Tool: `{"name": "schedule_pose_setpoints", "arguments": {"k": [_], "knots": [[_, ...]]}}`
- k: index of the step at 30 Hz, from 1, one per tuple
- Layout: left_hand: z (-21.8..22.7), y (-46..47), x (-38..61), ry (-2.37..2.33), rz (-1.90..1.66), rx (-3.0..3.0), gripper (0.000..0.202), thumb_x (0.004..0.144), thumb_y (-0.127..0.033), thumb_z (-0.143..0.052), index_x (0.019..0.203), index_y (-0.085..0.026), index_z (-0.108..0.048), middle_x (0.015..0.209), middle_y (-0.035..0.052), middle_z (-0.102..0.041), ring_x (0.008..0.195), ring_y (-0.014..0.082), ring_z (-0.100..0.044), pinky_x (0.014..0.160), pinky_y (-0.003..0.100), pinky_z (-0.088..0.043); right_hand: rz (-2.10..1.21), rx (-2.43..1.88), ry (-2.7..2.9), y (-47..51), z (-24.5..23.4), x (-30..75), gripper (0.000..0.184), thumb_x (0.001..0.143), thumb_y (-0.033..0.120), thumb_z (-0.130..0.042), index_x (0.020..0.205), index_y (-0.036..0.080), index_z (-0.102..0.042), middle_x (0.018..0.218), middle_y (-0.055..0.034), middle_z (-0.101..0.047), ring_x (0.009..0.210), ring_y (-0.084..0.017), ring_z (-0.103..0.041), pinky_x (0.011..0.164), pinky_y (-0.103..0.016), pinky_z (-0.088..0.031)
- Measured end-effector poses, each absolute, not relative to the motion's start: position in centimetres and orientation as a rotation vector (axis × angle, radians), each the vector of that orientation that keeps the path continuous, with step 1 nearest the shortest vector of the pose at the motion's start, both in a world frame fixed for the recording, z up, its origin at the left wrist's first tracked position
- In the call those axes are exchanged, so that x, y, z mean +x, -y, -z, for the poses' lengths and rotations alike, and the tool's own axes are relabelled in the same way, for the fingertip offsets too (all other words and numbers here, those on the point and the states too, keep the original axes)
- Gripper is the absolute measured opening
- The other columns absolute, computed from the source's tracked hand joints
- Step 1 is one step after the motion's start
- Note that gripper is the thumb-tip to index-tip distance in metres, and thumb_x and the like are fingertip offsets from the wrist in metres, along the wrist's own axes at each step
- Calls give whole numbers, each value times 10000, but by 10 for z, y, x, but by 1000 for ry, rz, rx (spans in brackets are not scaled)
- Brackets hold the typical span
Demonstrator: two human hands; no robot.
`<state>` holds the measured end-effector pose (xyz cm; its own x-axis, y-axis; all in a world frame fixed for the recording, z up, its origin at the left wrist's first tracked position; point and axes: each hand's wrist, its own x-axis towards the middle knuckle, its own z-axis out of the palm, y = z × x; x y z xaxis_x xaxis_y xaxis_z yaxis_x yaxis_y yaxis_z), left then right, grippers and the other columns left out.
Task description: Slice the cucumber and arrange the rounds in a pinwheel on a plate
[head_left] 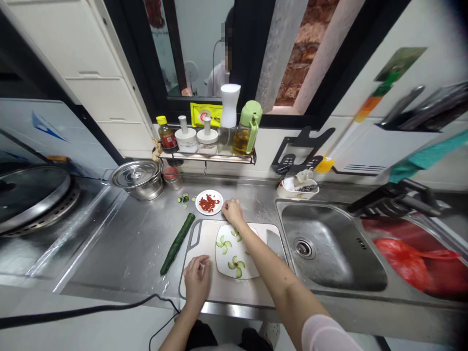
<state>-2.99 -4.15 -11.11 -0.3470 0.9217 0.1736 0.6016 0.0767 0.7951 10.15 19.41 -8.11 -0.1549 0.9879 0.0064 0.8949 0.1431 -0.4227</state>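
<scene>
My right hand point(232, 211) is at the right rim of a small white plate point(198, 206) of small red pieces point(208, 203); its fingers are pinched together, and anything between them is hidden. My left hand point(197, 278) hovers over or rests on the left part of the cutting board point(212, 287), fingers loosely bent and apart, with nothing visible in them. On the board lies a white squarish plate point(223, 265) with curved green cucumber slices point(224, 244) set out like pinwheels; one point(236, 266) has a red centre. My right forearm covers part of this plate.
A whole cucumber point(178, 243) lies left of the board, cucumber scraps point(185, 198) behind it. A broad grey blade point(275, 242) rests on the board's right side, beside the sink point(332, 248). At the back stand a lidded steel pot point(141, 180) and a condiment shelf point(212, 157).
</scene>
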Motion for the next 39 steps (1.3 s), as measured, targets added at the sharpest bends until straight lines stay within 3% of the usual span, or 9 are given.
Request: {"name": "schedule_pose_setpoints", "arguments": {"k": [8, 19, 30, 39], "knots": [[98, 24, -12, -1947, -1217, 1482, 254, 860, -392, -507, 919, -210, -674, 820, 41, -684, 720, 174, -607, 764, 330, -490, -589, -1600, 2000, -113, 85, 147, 135, 805, 145, -567, 753, 186, -684, 818, -45, -602, 858, -187, -455, 787, -255, -337], [100, 4, -8, -2043, -1089, 1249, 223, 830, -333, -524, 955, -222, -672, 838, 8, -682, 674, 139, -566, 726, 267, -442, -563, -1523, 2213, -58, 87, 156, 138, 858, 191, -573, 811, 200, -702, 871, -43, -596, 931, -197, -444, 800, -269, -326], [96, -13, -3, -2119, -919, 1278, 180, 834, -254, -570, 984, -254, -669, 954, 18, -671, 933, 185, -603, 861, 316, -387, -367, -1432, 2529, -63, 84, 142, 182, 907, 232, -539, 887, 206, -718, 930, -62, -584, 939, -203, -427, 809, -296, -315], [96, -23, -7, -2128, -802, 1347, 160, 829, -267, -591, 970, -267, -667, 963, 22, -660, 986, 209, -595, 876, 347, -373, -322, -1411, 2633, -66, 78, 134, 211, 922, 235, -518, 925, 210, -728, 957, -83, -588, 962, -216, -427, 780, -313, -314]]}}
